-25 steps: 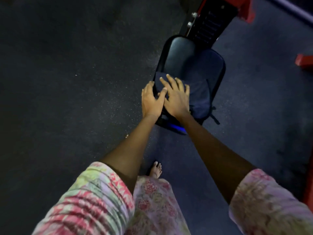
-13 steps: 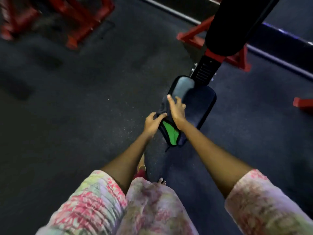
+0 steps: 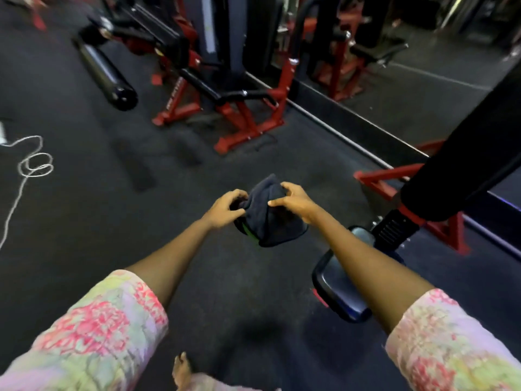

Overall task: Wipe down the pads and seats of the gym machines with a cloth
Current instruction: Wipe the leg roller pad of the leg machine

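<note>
The cloth (image 3: 266,218) has come up off the seat (image 3: 337,280), where both hands were pressing it a second ago, and is now held bunched in the air in front of the person. The left hand (image 3: 227,206) and right hand (image 3: 293,200) each grip a side of it, fingers curled. This seat looks finished, so refolding and moving to another pad seems likely.

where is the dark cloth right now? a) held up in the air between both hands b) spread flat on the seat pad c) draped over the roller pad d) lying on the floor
a: the dark cloth is bunched between the left hand and right hand, above the floor and off the seat pad.
</note>
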Demonstrator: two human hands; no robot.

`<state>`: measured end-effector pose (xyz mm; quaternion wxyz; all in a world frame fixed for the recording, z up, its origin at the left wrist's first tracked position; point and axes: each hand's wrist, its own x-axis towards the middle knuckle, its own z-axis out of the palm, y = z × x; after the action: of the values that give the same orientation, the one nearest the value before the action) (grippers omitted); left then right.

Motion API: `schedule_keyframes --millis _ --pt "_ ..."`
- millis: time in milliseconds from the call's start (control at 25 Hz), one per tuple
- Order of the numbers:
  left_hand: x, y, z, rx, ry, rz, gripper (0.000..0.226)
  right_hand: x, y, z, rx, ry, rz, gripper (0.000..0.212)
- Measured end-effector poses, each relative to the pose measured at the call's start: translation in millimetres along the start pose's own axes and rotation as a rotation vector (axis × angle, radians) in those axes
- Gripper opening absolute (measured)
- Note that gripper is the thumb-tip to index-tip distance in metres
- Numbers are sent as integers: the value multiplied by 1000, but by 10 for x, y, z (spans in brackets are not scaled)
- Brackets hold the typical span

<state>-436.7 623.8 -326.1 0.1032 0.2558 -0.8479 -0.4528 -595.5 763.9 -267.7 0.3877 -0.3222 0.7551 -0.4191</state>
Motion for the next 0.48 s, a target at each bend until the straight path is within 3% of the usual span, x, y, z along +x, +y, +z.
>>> schedule_keyframes --millis 80,240,360,480 --pt "-158 -199 -381 -6 101 -2 46 219 -342 339 -69 -48 -95 20" --pt "-564 -736 -1223 -11 283 -21 40 690 -997 1255 -229 -144 -257 30" --pt "-914 -1270 -2102 31 384 -67 20 1086 -1519 2186 -371 -323 -456 63" --pt "-1275 -1730 -2892 1 471 -170 30 1370 -1991 2952 -546 -421 -648 73"
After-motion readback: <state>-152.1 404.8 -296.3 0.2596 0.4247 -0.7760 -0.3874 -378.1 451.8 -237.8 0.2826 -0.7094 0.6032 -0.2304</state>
